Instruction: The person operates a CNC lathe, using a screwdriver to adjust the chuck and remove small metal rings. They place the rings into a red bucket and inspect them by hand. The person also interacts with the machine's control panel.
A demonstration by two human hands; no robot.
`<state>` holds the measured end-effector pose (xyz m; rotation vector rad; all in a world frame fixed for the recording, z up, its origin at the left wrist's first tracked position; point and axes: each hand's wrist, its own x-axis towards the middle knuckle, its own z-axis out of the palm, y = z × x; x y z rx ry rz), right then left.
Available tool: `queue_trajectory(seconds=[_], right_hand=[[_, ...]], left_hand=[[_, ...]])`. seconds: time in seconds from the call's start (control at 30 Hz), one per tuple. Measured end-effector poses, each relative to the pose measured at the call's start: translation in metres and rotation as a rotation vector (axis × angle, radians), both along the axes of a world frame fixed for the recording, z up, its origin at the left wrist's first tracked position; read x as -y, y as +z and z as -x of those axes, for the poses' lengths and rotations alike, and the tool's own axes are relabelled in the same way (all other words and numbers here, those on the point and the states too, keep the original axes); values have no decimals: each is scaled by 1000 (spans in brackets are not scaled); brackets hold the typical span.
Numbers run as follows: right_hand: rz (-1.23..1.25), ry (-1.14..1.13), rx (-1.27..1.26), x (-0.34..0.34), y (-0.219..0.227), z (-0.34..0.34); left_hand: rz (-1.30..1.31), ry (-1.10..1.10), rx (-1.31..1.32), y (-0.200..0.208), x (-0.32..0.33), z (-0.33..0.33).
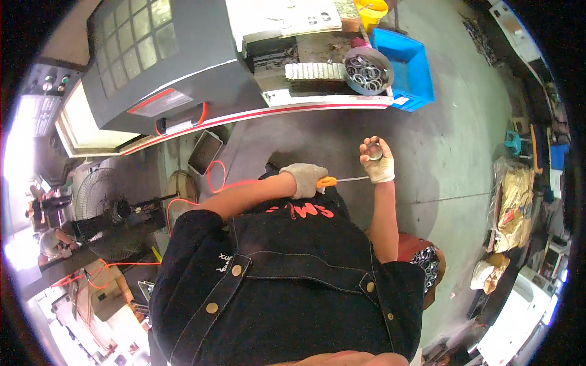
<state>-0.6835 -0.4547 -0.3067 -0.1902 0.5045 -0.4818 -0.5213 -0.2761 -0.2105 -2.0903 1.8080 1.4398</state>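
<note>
My left hand (303, 179), in a pale work glove, is closed around an orange air blow gun (328, 182) in front of my body. Its thin straight nozzle (353, 179) points right, toward my other hand. My right hand (381, 168) is raised, its glove leaving the fingers bare. Those fingers are curled round a metal ring (374, 151), whose opening shows between them. An orange-red air hose (235, 185) runs by my left forearm; where it joins the gun is hidden.
Ahead stands a grey machine (201, 79) with a bench. On the bench a round pan (369, 72) of metal rings sits near a pale row of stacked pieces (314, 71). A blue crate (404, 67) adjoins it. A container of rings (425, 268) stands beside my right elbow; a fan (107, 207) is left.
</note>
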Motion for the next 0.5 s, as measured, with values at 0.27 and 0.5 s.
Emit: queue_trajectory(seconds=[0.27, 0.5], right_hand=[[201, 169, -247, -10, 5, -43], [559, 446, -384, -39, 21, -85]], left_hand=[[-26, 136, 47, -1, -30, -37], [107, 179, -57, -19, -60, -77]])
